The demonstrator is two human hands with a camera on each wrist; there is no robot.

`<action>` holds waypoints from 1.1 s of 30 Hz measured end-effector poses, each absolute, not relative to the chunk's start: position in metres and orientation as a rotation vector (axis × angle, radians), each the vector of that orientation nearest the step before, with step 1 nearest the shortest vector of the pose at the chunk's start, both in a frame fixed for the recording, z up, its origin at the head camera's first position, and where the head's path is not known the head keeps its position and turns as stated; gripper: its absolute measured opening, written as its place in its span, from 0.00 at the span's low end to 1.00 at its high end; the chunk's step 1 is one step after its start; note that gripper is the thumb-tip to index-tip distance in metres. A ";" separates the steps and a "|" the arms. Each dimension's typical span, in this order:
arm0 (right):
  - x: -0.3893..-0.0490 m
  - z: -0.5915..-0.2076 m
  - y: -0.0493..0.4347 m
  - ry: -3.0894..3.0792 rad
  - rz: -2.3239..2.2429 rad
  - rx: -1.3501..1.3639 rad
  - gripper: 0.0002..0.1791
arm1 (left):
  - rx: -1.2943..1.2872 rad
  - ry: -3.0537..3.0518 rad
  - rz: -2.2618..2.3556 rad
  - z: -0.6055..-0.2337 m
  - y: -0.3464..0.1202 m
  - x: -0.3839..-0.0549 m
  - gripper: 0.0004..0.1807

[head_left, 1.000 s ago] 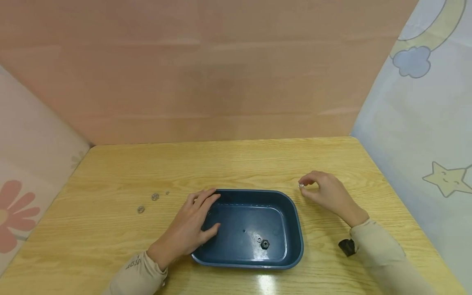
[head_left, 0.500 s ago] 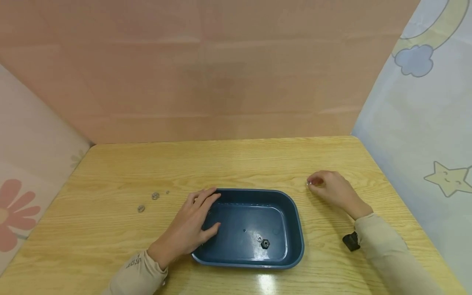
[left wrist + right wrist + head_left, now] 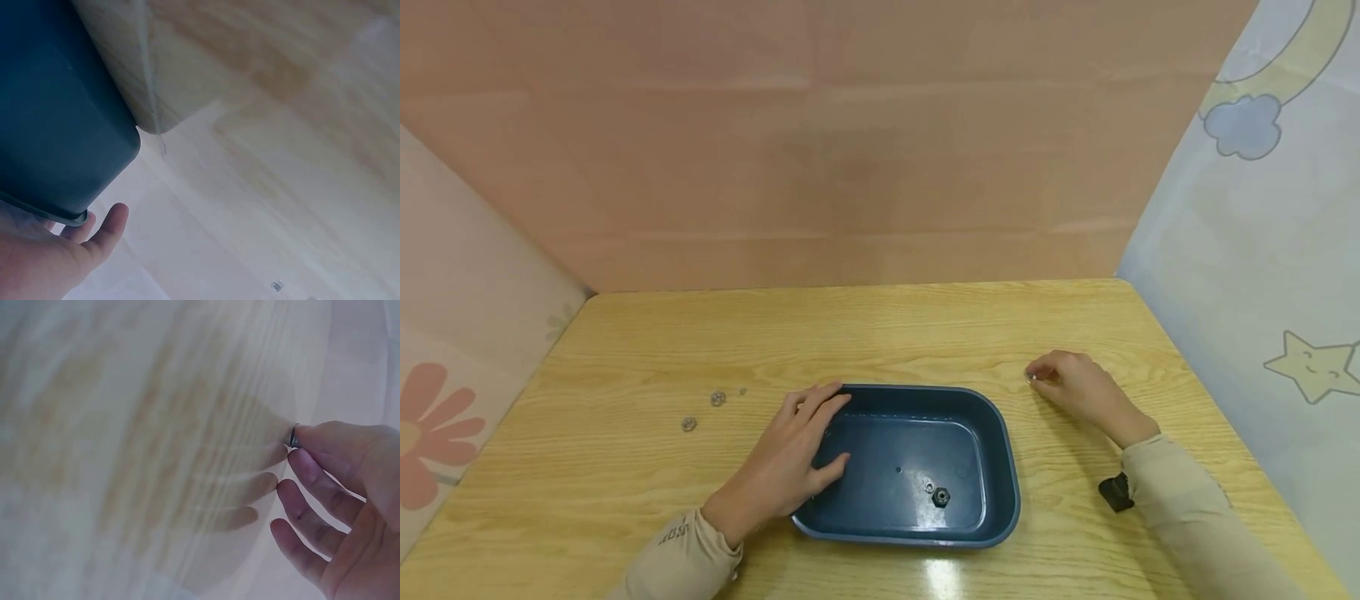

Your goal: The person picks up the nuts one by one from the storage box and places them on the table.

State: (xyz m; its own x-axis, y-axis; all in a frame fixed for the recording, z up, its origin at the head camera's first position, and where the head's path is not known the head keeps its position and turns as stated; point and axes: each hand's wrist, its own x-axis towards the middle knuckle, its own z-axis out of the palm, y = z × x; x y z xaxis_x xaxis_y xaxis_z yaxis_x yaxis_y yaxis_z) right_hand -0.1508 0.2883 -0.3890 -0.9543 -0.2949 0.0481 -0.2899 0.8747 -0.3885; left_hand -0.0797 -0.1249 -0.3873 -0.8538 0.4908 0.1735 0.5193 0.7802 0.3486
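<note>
A dark blue plastic tray (image 3: 1011, 483) sits on the wooden table. My left hand (image 3: 778, 467) holds its left end, fingers bent over the rim and thumb inside; the left wrist view shows the tray's outer wall (image 3: 62, 125) beside the fingers. Inside the tray lie a dark hex nut (image 3: 941, 497) and a smaller metal nut (image 3: 929, 487). Right of the tray, my right hand (image 3: 1086, 396) pinches a small silver nut (image 3: 1030, 377) between thumb and index finger, at or just above the tabletop. In the right wrist view the fingertips partly hide this nut (image 3: 292, 437).
Left of the tray lie a silver nut (image 3: 688, 425), another nut (image 3: 718, 399) and a tiny nut-like piece (image 3: 742, 391). A plain backdrop (image 3: 850, 167) rises behind the table (image 3: 887, 333), with printed panels on both sides.
My right hand has moved slightly to the right with the small nut, then stayed nearly still over the last half second. The left hand and tray have not visibly moved.
</note>
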 end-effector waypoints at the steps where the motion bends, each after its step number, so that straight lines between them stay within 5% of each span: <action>1: -0.151 -0.389 0.288 3.029 -0.626 -0.475 0.08 | -0.821 -2.897 -0.600 -0.387 -0.125 -0.080 0.39; 33: -0.133 -0.383 0.284 3.068 -0.645 -0.452 0.15 | -0.791 -2.928 -0.588 -0.387 -0.123 -0.079 0.39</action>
State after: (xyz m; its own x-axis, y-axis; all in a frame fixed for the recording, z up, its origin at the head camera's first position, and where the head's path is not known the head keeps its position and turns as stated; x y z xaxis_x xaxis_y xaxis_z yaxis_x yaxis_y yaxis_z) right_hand -0.1330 0.2838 -0.3833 -0.9589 -0.2714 0.0830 -0.2819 0.8764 -0.3905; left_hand -0.0788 -0.1233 -0.3869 -0.8677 0.4748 0.1472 0.4948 0.7966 0.3472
